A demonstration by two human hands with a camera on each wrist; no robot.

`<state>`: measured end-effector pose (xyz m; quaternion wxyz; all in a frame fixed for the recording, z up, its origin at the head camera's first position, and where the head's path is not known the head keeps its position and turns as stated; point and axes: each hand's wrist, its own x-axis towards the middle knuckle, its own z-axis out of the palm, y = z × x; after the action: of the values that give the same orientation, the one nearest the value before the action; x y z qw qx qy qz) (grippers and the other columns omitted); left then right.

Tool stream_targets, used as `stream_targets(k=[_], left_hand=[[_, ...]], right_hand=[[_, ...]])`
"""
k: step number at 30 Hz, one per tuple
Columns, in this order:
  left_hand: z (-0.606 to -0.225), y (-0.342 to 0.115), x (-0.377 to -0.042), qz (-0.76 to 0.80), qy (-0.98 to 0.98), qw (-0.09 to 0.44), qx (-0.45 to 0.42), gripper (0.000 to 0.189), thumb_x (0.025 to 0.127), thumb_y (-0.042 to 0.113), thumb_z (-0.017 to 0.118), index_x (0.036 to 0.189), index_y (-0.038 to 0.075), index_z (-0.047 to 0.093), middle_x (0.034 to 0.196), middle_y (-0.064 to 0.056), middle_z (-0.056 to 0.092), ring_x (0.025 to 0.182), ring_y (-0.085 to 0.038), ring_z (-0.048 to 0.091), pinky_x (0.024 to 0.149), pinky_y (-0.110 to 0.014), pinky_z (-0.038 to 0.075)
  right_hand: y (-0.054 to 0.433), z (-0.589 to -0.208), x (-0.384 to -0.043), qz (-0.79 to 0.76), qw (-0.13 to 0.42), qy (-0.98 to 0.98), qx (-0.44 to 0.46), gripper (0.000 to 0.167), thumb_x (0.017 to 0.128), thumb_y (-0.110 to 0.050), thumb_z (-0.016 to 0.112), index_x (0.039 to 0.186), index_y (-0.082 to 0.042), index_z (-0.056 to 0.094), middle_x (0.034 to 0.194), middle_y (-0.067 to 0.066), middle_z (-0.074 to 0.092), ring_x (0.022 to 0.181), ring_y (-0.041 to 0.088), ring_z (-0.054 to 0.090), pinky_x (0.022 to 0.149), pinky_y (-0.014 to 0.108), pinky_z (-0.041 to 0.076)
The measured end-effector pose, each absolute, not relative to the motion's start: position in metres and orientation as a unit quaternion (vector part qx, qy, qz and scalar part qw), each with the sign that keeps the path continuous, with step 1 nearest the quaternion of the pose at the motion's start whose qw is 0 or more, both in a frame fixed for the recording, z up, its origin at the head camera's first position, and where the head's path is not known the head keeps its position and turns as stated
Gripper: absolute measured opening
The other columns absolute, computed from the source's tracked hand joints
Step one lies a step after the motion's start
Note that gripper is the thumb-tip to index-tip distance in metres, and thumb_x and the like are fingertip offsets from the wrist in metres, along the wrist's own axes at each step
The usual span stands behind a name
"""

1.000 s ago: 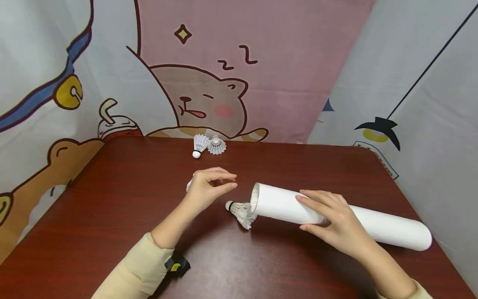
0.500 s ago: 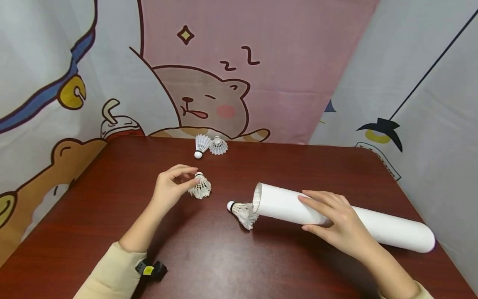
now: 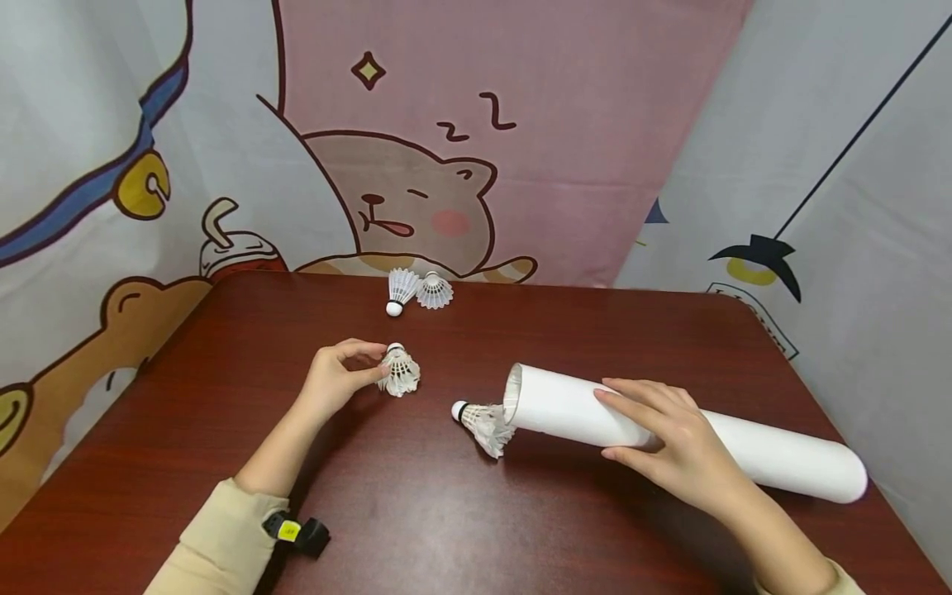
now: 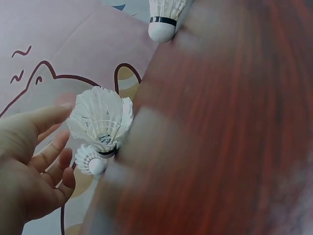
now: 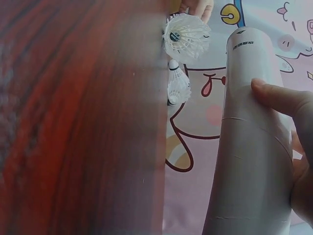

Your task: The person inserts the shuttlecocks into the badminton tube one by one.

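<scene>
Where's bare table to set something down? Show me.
Free: the table front, between left sleeve and right arm; behind the tube, right of the back shuttlecocks. Crowded: around the left hand and tube mouth, each by a shuttlecock.

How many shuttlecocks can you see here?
4: one shuttlecock at the left hand, a second by the open end of the white tube, a third and fourth together near the far edge of the table. Any inside the tube would be hidden.
</scene>
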<state>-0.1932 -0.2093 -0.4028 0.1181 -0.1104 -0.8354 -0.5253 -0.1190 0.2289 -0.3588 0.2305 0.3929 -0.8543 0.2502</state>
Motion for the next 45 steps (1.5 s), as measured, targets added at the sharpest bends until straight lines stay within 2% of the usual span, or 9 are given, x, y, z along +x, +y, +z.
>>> stream_targets(k=[5,10,15,20,26,36,45], left_hand=[[-0.405,-0.212,-0.193,-0.517,-0.843,0.112,-0.099,0.021,0.077,0.002,0.079,0.097,-0.004,0.073,0.088,-0.014,0.069,0.076,-0.020,0.062,0.062,-0.020,0.046],[-0.407,-0.214,-0.193,-0.502,-0.850,0.130,-0.098,0.012,0.079,0.003,0.077,0.090,-0.001,0.076,0.088,-0.011,0.071,0.077,-0.014,0.062,0.063,-0.019,0.047],[-0.407,-0.217,-0.194,-0.478,-0.858,0.161,-0.096,0.006,0.080,0.003,0.076,0.086,0.001,0.077,0.085,-0.008,0.071,0.078,-0.013,0.062,0.065,-0.018,0.046],[-0.405,-0.216,-0.193,-0.465,-0.863,0.176,-0.087,0.004,0.081,0.004,0.075,0.085,0.003,0.077,0.086,-0.007,0.072,0.073,-0.015,0.060,0.059,-0.019,0.044],[-0.398,-0.209,-0.191,-0.459,-0.861,0.195,-0.101,0.004,0.083,0.006,0.074,0.084,0.002,0.076,0.084,-0.005,0.072,0.079,-0.015,0.061,0.065,-0.021,0.044],[-0.373,-0.173,-0.176,-0.559,-0.798,0.161,-0.160,0.003,0.082,-0.001,0.073,0.085,-0.001,0.074,0.085,-0.010,0.070,0.080,-0.010,0.061,0.069,-0.025,0.047],[-0.365,-0.136,-0.171,-0.609,-0.759,0.108,-0.202,0.004,0.081,-0.001,0.073,0.085,-0.001,0.073,0.084,-0.012,0.068,0.080,-0.013,0.060,0.070,-0.029,0.047]], right_hand=[[0.229,-0.359,-0.119,0.251,0.231,-0.854,0.393,0.059,0.086,-0.055,0.063,0.130,-0.014,0.061,0.132,0.002,0.056,0.115,0.020,0.051,0.090,0.033,0.030],[0.230,-0.359,-0.119,0.250,0.232,-0.853,0.394,0.059,0.086,-0.054,0.063,0.130,-0.014,0.061,0.132,0.001,0.056,0.115,0.020,0.051,0.091,0.033,0.030],[0.229,-0.358,-0.119,0.249,0.234,-0.853,0.394,0.059,0.086,-0.054,0.063,0.130,-0.014,0.061,0.132,0.001,0.056,0.115,0.020,0.051,0.091,0.033,0.030],[0.229,-0.358,-0.119,0.248,0.233,-0.854,0.393,0.059,0.086,-0.055,0.062,0.129,-0.015,0.062,0.132,0.002,0.056,0.115,0.021,0.051,0.090,0.034,0.030],[0.229,-0.358,-0.119,0.248,0.229,-0.856,0.392,0.060,0.086,-0.055,0.063,0.130,-0.015,0.061,0.132,0.001,0.056,0.115,0.020,0.051,0.090,0.034,0.030],[0.230,-0.359,-0.119,0.249,0.224,-0.859,0.387,0.060,0.087,-0.057,0.059,0.130,-0.015,0.061,0.132,0.001,0.056,0.115,0.020,0.050,0.091,0.034,0.030],[0.228,-0.358,-0.119,0.252,0.235,-0.852,0.394,0.059,0.087,-0.056,0.059,0.130,-0.015,0.061,0.130,0.005,0.058,0.114,0.021,0.051,0.092,0.033,0.029]])
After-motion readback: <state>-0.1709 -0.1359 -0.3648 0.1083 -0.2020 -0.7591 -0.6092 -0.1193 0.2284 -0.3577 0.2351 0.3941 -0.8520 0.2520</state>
